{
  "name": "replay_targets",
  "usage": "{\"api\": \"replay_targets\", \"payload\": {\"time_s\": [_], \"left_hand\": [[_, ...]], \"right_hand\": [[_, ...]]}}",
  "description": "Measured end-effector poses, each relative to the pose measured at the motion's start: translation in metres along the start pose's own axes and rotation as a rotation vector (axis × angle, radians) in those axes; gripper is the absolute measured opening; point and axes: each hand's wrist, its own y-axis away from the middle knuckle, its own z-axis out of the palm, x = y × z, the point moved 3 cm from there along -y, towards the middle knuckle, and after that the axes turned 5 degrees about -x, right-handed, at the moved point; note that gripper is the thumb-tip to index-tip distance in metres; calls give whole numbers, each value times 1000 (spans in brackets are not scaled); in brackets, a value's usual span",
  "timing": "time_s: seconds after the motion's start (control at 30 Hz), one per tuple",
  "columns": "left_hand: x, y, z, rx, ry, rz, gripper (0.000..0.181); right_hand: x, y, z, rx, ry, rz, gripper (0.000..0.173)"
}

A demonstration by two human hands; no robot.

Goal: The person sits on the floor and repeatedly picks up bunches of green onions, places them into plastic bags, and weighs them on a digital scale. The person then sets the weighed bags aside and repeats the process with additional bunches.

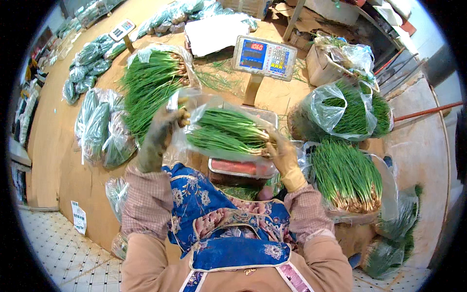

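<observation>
A clear plastic bag holding a bundle of green chives or thin scallions [226, 129] is stretched between both hands, above the electronic scale [237, 169]. My left hand [160, 129], in a dark soiled glove, grips the bag at its left end, beside the leaf tips. My right hand [284, 157], in a yellowish glove, holds the pale root end through the plastic. The bag hides much of the weighing pan. Behind it, the scale's display panel [264, 57] stands on a post with lit red digits.
A large open bundle of greens [153, 80] lies at the left beyond my left hand. Filled plastic bags [96, 124] sit farther left. At the right are a bagged bundle [344, 109] and a tray of greens [348, 179]. A second scale display [122, 30] stands farther back.
</observation>
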Motion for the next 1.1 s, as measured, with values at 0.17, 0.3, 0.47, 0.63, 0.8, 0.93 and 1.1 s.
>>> {"api": "replay_targets", "payload": {"time_s": [0.17,0.3,0.47,0.63,0.8,0.93,1.1], "left_hand": [[-37,16,15,-13,121,0,48],[-43,28,16,20,193,-3,44],[7,58,30,-33,260,57,24],[37,64,42,-54,321,201,25],[53,62,104,-6,103,126,23],[25,41,176,-176,-449,295,21],[-87,-12,192,-358,-942,213,31]], "right_hand": [[-2,-11,12,200,271,163,64],[-24,-59,45,-51,581,25,70],[103,-79,4,-362,532,605,26],[135,2,-79,-483,646,733,23],[80,29,-110,-123,-1149,572,23],[9,22,-85,215,-1927,-38,23],[-51,-2,-48,6,-912,-130,37]]}}
